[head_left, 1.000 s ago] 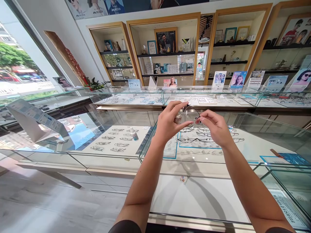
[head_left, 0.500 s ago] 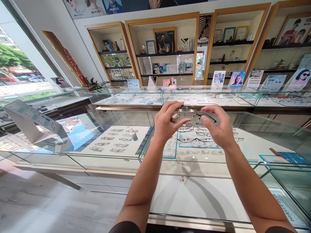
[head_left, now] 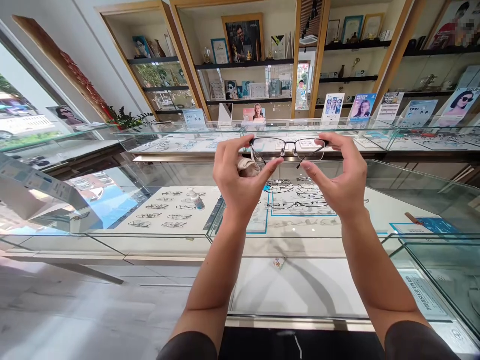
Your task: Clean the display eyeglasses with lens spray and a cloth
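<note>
Head view: black half-rim eyeglasses, upper centre; outer edges held by left hand, with beige cloth, and right hand; open gap between thumbs.

— What does your left hand cover?
— Part of the pale cloth.
— And the edges?
— The bottom crops your dark sleeves; the right clips a partly blurred poster.
</note>
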`<state>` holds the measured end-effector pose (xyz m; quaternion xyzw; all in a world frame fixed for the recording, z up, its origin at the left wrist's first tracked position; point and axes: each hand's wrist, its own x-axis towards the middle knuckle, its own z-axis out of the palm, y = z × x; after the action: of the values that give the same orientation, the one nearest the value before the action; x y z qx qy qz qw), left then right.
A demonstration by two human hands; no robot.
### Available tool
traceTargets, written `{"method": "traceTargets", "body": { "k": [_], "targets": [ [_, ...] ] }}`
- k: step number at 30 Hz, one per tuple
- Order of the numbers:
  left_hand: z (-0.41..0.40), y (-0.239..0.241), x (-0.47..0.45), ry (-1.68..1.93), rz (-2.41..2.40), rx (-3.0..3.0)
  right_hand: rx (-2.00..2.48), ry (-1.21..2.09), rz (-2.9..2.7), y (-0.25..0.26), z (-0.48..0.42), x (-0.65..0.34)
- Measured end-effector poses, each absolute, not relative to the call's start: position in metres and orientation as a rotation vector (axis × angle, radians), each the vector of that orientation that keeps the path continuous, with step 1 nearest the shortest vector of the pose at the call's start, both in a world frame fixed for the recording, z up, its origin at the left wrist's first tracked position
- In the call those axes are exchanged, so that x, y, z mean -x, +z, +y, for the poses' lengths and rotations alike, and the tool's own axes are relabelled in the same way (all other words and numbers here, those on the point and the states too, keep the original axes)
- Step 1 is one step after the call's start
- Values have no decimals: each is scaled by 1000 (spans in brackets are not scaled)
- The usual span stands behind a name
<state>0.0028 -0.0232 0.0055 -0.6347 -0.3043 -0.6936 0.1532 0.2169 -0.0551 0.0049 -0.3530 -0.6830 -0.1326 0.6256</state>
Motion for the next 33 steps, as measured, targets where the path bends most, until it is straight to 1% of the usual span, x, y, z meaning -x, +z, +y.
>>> {"method": "traceTargets", "body": {
  "k": [8,15,17,19,23,33],
  "targets": [
    [-23,2,-9,-2048,-966,1892,881,-226,-1520,-1,-55,-221],
    [-32,1,-19,-2047,-1000,1828,877,100,-1526,-8,-41,-228],
    [-33,1,-21,-2034,-1006,1822,877,139,-1534,-10,-39,-229],
    [-32,0,-22,-2000,-1033,1811,882,108,-1546,-11,-40,-229],
    [-27,-2,-22,-1990,-1059,1817,913,-96,-1516,-12,-44,-222],
    [-6,-12,-20,-2181,-1114,1901,1014,-384,-1466,-12,-53,-207]
  ]
}}
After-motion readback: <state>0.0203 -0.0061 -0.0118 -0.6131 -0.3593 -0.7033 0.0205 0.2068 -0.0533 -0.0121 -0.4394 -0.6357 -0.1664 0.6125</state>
